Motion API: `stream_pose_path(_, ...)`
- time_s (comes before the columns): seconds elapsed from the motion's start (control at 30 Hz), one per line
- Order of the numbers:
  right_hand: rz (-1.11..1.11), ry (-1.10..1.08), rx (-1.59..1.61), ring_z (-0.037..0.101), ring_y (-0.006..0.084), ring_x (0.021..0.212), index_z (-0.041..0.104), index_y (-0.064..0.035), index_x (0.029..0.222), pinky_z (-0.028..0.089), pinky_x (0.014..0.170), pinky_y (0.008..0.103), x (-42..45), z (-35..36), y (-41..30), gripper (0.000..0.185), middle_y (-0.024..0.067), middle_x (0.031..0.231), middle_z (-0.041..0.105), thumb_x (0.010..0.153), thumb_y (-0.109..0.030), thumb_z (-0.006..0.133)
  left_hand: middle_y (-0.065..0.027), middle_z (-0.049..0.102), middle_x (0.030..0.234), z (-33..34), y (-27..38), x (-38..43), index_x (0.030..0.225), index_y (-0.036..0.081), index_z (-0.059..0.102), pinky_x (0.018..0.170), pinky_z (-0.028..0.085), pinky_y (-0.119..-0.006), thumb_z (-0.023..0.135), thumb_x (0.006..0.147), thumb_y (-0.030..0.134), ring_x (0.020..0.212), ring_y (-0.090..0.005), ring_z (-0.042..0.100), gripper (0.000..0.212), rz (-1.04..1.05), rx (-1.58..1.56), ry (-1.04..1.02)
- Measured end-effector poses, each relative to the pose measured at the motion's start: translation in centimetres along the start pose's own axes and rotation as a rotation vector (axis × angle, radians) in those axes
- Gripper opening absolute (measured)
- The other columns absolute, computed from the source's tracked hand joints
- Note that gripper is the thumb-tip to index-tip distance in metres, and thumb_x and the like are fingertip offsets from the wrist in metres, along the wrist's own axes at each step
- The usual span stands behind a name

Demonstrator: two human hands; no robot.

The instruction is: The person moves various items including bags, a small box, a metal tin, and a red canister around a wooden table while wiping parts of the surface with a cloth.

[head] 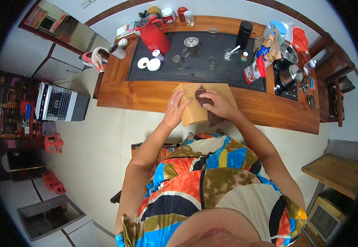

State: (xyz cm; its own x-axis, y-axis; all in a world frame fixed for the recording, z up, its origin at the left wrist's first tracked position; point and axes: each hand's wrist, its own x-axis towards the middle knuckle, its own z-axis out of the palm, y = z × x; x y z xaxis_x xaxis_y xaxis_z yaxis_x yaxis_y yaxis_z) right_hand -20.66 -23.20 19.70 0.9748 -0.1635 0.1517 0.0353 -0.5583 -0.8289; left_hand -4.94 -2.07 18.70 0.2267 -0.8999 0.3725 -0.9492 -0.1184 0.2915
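Note:
A tan box (193,112), perhaps cardboard, rests at the front edge of the wooden table and juts out past it towards me. My left hand (175,106) lies on the box's left side, thumb and fingers spread. On the box's top, my right hand (219,105) has its fingers closed on a dark maroon cloth (214,120). One end of that cloth shows ahead of the fingers; the rest hangs down over the box's near side. The palm hides part of the cloth.
Beyond the box, a black tray (166,75) set into the wooden table (129,95) bears glass jars, white cups and a red vacuum jug (154,34). To the right are food bags (256,71) and an induction cooker (287,92) with steel pots (290,75). A wooden stool (137,149) stands below.

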Motion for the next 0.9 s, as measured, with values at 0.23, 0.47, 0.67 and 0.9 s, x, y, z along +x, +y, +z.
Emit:
stream_pose_path(0.23, 0.106, 0.225, -0.115, 0.051, 0.0387, 0.121, 0.062, -0.0083, 0.123, 0.043, 0.102, 0.0452, -2.3, 4.0, 2.6, 0.040, 0.0194, 0.133, 0.053, 0.082, -0.011, 0.065, -0.0208, 0.032, 0.153, 5.6, -0.3, -5.4, 0.147, 0.014, 0.040, 0.107, 0.043, -0.040, 0.065, 0.083, 0.001, 0.136, -0.0394, 0.041, 0.070, -0.402, -0.214, -0.039)
stream_pose_path(0.47, 0.074, 0.102, -0.127, 0.051, 0.0388, 0.121, 0.063, -0.0079, 0.119, 0.042, 0.103, 0.0454, -2.9, 6.1, 6.3, 0.039, 0.0191, 0.130, 0.055, 0.080, -0.009, 0.066, -0.0172, 0.054, 0.138, 9.3, -5.1, -13.0, 0.157, 0.018, 0.018, 0.100, 0.047, -0.035, 0.041, 0.101, 0.008, 0.119, -0.0288, 0.058, 0.061, -1.057, -1.179, -0.145)
stream_pose_path(0.67, 0.021, 0.116, -0.171, 0.050, 0.0399, 0.121, 0.064, -0.0079, 0.119, 0.042, 0.103, 0.0456, -2.6, 6.6, 6.8, 0.039, 0.0189, 0.131, 0.055, 0.080, -0.011, 0.067, -0.0149, 0.050, 0.143, 11.2, -3.6, -13.2, 0.156, 0.026, 0.021, 0.091, 0.049, -0.045, 0.049, 0.099, 0.048, 0.116, -0.0302, 0.058, 0.067, -1.220, -1.330, -0.007)
stream_pose_path(0.9, 0.045, 0.108, -0.217, 0.053, 0.0385, 0.118, 0.063, -0.0086, 0.119, 0.042, 0.101, 0.0454, -2.7, 5.7, 6.7, 0.039, 0.0195, 0.131, 0.055, 0.081, -0.012, 0.065, -0.0185, 0.053, 0.133, 11.0, 0.9, -5.6, 0.142, 0.013, 0.037, 0.090, 0.050, -0.049, 0.070, 0.088, 0.047, 0.117, -0.0304, 0.057, 0.072, -1.452, -1.289, -0.050)
